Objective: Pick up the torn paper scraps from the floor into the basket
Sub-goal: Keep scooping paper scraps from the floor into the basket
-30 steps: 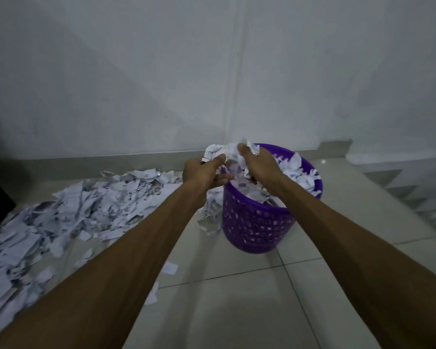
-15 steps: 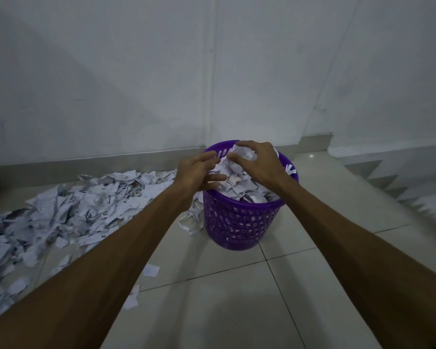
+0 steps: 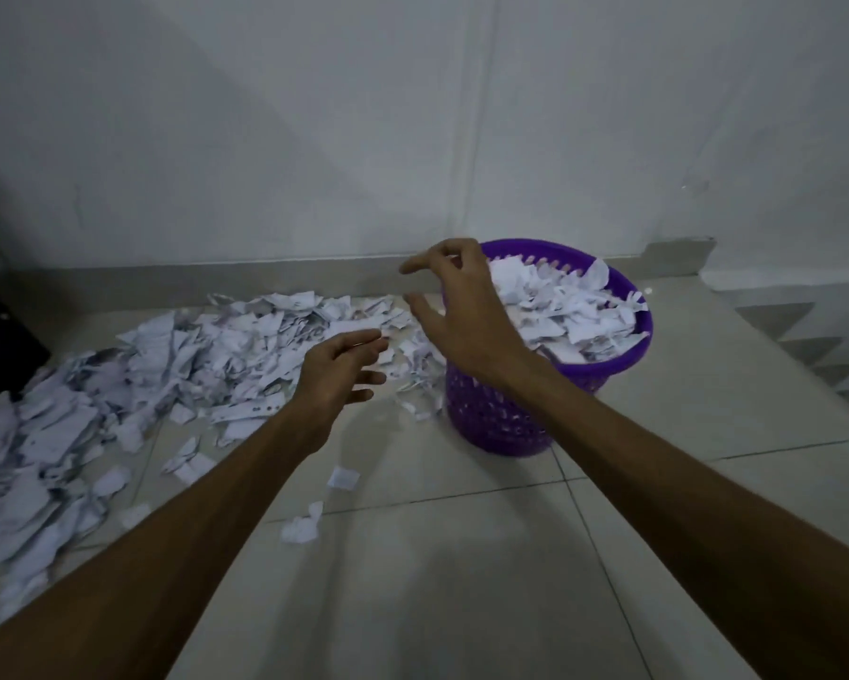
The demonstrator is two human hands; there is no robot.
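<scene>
Hands empty and spread: left hand (image 3: 336,365) loose-fingered, poised left of the purple basket (image 3: 511,414) over the torn paper scraps (image 3: 177,365), likely for the next scoop; right hand (image 3: 454,299) splayed by the rim. Basket heaped to the brim, wall close behind, bare tile on the near side free for reaching.

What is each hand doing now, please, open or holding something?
Left hand: open, holds nothing, above the floor scraps.
Right hand: open, holds nothing, beside the basket.
</scene>
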